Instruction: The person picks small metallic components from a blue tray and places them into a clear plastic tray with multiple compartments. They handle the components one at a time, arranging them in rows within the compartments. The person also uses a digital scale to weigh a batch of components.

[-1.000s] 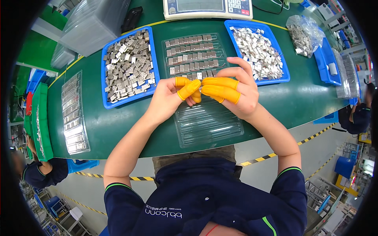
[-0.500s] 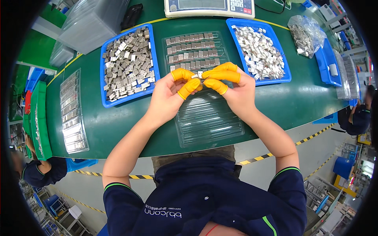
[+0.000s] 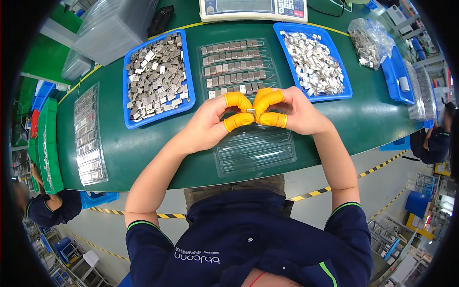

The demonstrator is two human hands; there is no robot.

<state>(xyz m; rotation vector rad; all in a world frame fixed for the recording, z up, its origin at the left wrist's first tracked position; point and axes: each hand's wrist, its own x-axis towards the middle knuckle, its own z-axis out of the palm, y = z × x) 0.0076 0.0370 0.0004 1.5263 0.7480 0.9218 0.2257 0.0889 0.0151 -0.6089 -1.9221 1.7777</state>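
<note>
So in the head view, the left hand (image 3: 210,119) and the right hand (image 3: 303,112) meet right around the middle of the frame, yellow finger covers (image 3: 236,100) on the fingertips, both pinching a small metal part (image 3: 251,111) from either side. Which fingertip grips which end is kinda hidden, and I can't tell if the thing is one piece or two. It's held up over the clear ribbed tray (image 3: 256,152) lying on the green table (image 3: 143,148). Progress-wise, the upper rows of that tray are lined with metal pieces (image 3: 234,68), while the lower rows toward the person's body look bare, so I'd call it somewhere around half filled, tho the hands cover some of the middle. The piece in the fingers isn't in a row yet. Plenty of loose stuff left too: metal shells (image 3: 155,79) heaped in the blue bin (image 3: 188,71) left of the tray, white-ended connectors (image 3: 315,64) in the other blue bin (image 3: 334,96) on its right. Over at frame left there's another clear tray (image 3: 90,138) with metal pieces in it, and a scale (image 3: 253,18) sits at top centre
</note>
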